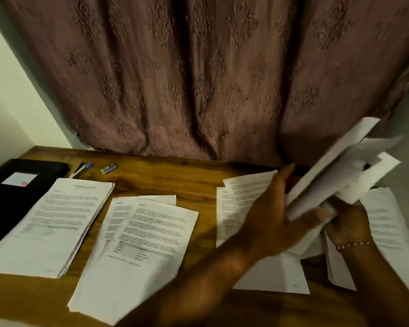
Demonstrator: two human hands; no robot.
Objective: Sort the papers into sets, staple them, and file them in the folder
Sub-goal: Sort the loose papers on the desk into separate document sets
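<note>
- You are holding a fanned bundle of loose sheets (335,175) up over the right end of the wooden desk (170,178). Your right hand (347,223) is curling its fingers round the bundle's lower end. Your left hand (276,208) is lying with fingers stretched straight against its near face, bracing rather than clamping, as far as the blur lets me judge.
- The sheets are splaying at different angles. With only one hand truly gripping, a page is liable to be slipping out and landing on the papers beneath (236,199), mixing sets you are trying to separate.
- The sorted work is lying to the left. A thick stack (57,223) is overlapping the closed black folder (14,199), and two overlapping sheets (151,234) are lying just beside the stack. Your left forearm is crossing near that pair, so a careless sweep could be shoving the piles together.
- What looks like a small stapler (108,168) is sitting beside the pens (82,168) near the far edge, well apart from both hands. Reaching for it while the bundle is in the air is risking a drop or a crumpled corner, so I am advising you to be setting the bundle down first.
</note>
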